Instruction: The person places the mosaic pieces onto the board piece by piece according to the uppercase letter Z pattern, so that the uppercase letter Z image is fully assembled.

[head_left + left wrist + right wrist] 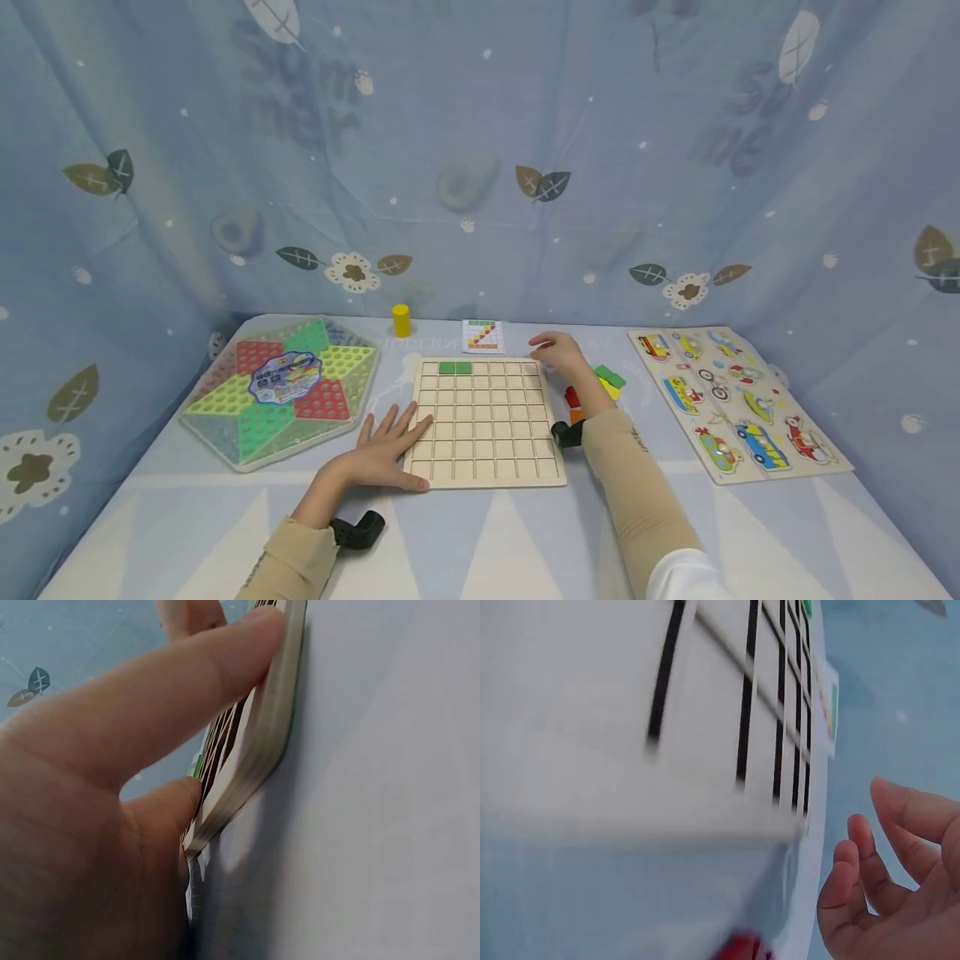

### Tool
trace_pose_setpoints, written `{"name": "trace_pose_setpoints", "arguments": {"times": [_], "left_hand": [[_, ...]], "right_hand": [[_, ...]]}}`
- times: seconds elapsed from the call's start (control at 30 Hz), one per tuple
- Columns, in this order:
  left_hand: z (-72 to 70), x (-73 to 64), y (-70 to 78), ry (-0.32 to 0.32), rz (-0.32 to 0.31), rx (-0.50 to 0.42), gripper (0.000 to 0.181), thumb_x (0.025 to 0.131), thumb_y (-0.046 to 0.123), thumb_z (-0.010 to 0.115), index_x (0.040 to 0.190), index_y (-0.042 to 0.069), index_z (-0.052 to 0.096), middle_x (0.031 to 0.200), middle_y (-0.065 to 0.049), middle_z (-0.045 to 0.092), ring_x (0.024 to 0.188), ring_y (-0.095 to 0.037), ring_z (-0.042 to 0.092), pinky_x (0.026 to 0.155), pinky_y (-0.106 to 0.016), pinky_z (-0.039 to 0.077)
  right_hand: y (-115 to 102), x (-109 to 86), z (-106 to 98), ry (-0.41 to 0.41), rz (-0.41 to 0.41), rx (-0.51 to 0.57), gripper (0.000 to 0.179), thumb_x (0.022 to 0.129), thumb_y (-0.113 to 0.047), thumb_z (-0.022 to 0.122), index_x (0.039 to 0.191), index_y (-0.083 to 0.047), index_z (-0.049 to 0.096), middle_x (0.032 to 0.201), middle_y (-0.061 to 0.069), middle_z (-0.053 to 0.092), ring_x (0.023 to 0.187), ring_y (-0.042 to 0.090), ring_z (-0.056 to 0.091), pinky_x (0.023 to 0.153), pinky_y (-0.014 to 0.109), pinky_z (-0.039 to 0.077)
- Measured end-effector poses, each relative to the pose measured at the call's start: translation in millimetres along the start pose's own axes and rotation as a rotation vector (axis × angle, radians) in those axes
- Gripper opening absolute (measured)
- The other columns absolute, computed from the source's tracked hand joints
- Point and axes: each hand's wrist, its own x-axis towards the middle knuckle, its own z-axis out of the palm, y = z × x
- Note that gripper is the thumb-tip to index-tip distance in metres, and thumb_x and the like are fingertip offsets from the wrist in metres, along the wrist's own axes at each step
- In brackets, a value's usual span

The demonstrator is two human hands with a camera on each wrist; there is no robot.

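Observation:
A wooden grid board (480, 425) lies flat, with two green square tiles (455, 367) side by side in its top row. My left hand (386, 454) rests spread on the board's left side, thumb at the near left corner. In the left wrist view the thumb (225, 660) lies on the board's edge. My right hand (562, 354) is raised by the far right corner of the board, its fingers (840, 889) loosely bent with nothing between them. Below its wrist lie red tiles (572, 397), orange tiles (576, 415), yellow tiles (609, 388) and green tiles (611, 377).
Behind the board lies a small pattern card (483, 337), with a yellow cylinder (401, 321) to its left. A hexagonal game board (217, 442) with coloured triangles lies at the left. A wooden vehicle puzzle (738, 408) lies at the right. A blue patterned curtain (465, 125) hangs behind.

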Motion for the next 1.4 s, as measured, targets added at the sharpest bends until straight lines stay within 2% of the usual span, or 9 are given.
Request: {"name": "trace_pose_setpoints", "arguments": {"times": [0.1,0.2,0.33,0.43,0.63,0.73,0.87,1.13,1.4], "left_hand": [[0.6,0.2,-1.1,0.002,-0.001,0.002,0.099,0.074,0.056,0.068,0.149,0.014,0.019,0.154,-0.017,-0.002,0.138,-0.042,-0.009,0.103,-0.063,-0.011],[1.4,0.2,-2.5,0.008,0.002,0.002,0.099,0.074,0.057,0.068,0.149,0.014,0.02,0.154,-0.017,-0.001,0.138,-0.042,-0.009,0.102,-0.063,-0.011],[2.8,1.3,-4.0,0.011,0.001,0.0,0.099,0.073,0.058,0.067,0.149,0.015,0.02,0.154,-0.016,-0.001,0.138,-0.041,-0.009,0.103,-0.063,-0.012],[4.2,2.4,-4.6,0.011,0.002,0.001,0.099,0.073,0.059,0.067,0.149,0.017,0.02,0.155,-0.015,-0.001,0.139,-0.04,-0.009,0.103,-0.062,-0.012],[4.7,2.2,-4.7,0.012,0.004,-0.008,0.098,0.073,0.058,0.067,0.149,0.016,0.021,0.155,-0.015,0.0,0.139,-0.041,-0.008,0.103,-0.062,-0.011],[4.1,1.7,-3.9,0.007,0.006,-0.014,0.098,0.073,0.057,0.067,0.149,0.015,0.02,0.154,-0.016,-0.001,0.138,-0.041,-0.009,0.103,-0.063,-0.012],[3.3,2.0,-4.1,0.008,0.005,-0.013,0.099,0.073,0.057,0.068,0.149,0.014,0.02,0.154,-0.017,-0.002,0.138,-0.042,-0.009,0.102,-0.063,-0.012],[3.3,1.6,-4.5,0.006,0.0,-0.017,0.1,0.072,0.058,0.068,0.149,0.016,0.02,0.155,-0.015,-0.002,0.138,-0.041,-0.01,0.103,-0.062,-0.012],[1.7,1.8,-2.6,-0.002,-0.004,-0.018,0.099,0.073,0.056,0.068,0.149,0.015,0.019,0.155,-0.016,-0.003,0.138,-0.041,-0.01,0.103,-0.063,-0.012]], "right_hand": [[13.5,-3.8,-15.7,0.049,0.035,-0.036,0.029,0.087,-0.004,0.06,0.115,0.003,0.059,0.112,0.023,0.054,0.092,0.029,0.051,0.079,0.038,0.045],[24.7,-6.5,-29.0,0.088,0.106,-0.137,0.027,0.085,-0.004,0.062,0.112,0.0,0.061,0.11,0.021,0.055,0.088,0.028,0.051,0.077,0.035,0.047],[34.3,-11.9,-41.7,0.102,0.189,-0.301,0.028,0.083,-0.006,0.063,0.111,-0.005,0.062,0.111,0.019,0.056,0.087,0.029,0.052,0.076,0.035,0.047],[38.4,-16.3,-47.1,0.1,0.212,-0.337,0.032,0.081,-0.007,0.064,0.113,-0.006,0.062,0.112,0.019,0.057,0.09,0.03,0.051,0.078,0.037,0.046],[40.5,-16.0,-48.3,0.105,0.222,-0.22,0.036,0.08,0.0,0.063,0.116,-0.006,0.059,0.107,0.018,0.054,0.084,0.028,0.05,0.073,0.031,0.049],[37.7,-13.2,-45.9,0.115,0.183,-0.118,0.038,0.08,0.002,0.064,0.117,-0.004,0.058,0.104,0.019,0.055,0.075,0.025,0.05,0.063,0.026,0.048],[27.8,-10.0,-37.3,0.103,0.118,0.02,0.04,0.08,-0.003,0.068,0.117,0.001,0.055,0.1,0.018,0.059,0.071,0.021,0.053,0.062,0.026,0.049],[3.3,-3.6,-0.7,0.039,0.052,0.1,0.028,0.081,-0.014,0.072,0.103,-0.001,0.06,0.08,0.006,0.062,0.071,0.02,0.06,0.067,0.03,0.05],[-22.6,3.9,40.3,-0.102,0.017,0.195,0.021,0.084,-0.007,0.067,0.103,0.001,0.066,0.085,0.006,0.063,0.07,0.015,0.058,0.067,0.028,0.051]]}}
